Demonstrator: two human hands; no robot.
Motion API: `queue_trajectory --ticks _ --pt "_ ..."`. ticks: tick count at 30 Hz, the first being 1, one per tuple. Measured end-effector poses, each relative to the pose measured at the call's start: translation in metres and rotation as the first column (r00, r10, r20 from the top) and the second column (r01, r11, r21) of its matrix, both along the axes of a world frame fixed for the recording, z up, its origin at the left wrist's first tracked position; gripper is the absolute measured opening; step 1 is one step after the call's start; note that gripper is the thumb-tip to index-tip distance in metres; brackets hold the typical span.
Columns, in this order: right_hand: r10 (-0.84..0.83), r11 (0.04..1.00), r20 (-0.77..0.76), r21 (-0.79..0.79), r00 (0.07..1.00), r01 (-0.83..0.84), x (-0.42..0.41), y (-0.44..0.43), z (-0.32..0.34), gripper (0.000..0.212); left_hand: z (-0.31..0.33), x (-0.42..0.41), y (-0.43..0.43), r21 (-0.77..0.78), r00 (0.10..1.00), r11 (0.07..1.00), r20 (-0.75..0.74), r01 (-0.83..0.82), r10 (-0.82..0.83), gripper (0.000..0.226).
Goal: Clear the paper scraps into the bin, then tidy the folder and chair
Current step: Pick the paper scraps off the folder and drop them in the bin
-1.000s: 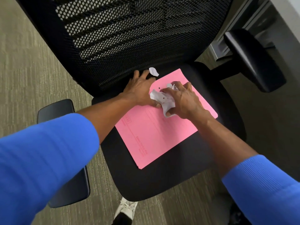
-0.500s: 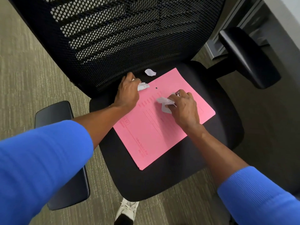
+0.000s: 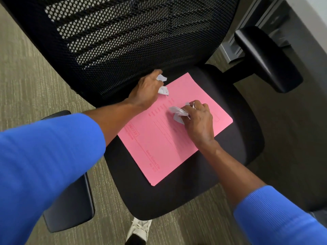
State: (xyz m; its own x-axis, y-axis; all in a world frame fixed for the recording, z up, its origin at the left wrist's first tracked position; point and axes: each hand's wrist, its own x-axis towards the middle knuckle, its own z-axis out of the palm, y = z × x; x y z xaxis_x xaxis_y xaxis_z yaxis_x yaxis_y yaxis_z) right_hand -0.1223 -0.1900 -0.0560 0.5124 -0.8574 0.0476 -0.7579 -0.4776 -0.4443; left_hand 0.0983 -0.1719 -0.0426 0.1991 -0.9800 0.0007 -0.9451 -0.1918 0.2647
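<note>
**Scraps gathered on the chair seat**

Our left hand (image 3: 147, 89) grips paper scraps (image 3: 162, 84) at the chair (image 3: 177, 197) seat's back edge; our right hand (image 3: 199, 119) clutches crumpled scraps (image 3: 177, 113) over the pink folder (image 3: 159, 147), whose long axis runs diagonally toward the seat's bare front edge.

Seat front, 6 o'clock: bare black seat (image 3: 177, 195) below the pink folder (image 3: 164, 138); open approach.
Seat rear, 12 o'clock: mesh backrest (image 3: 132, 38) rises right behind the folder's far edge; left hand (image 3: 146, 91) sits against its base.
3 o'clock side: strip of seat bare beside folder; right armrest (image 3: 265, 59) stands at 2 o'clock, apart from the seat.
9 o'clock side: left armrest (image 3: 70, 204) low, partly under the left sleeve (image 3: 44, 165).
Folder centre: right hand (image 3: 198, 121) on it; near half uncovered.
Floor: carpet (image 3: 26, 85) open at 9 o'clock; shoe (image 3: 139, 228) at 6.
</note>
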Motion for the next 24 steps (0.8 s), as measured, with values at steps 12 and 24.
queue_trajectory --ticks 12,24 --pt "-0.001 1.000 -0.015 -0.007 1.000 0.001 0.001 0.003 0.001 0.022 0.001 0.017 -0.025 0.079 0.994 0.991 -0.025 0.112 -0.110 0.026" --pt "-0.169 0.982 0.120 0.107 0.978 0.156 -0.021 0.009 0.010 0.014 0.019 -0.008 -0.011 -0.007 1.000 1.000 -0.013 -0.003 0.003 0.027"
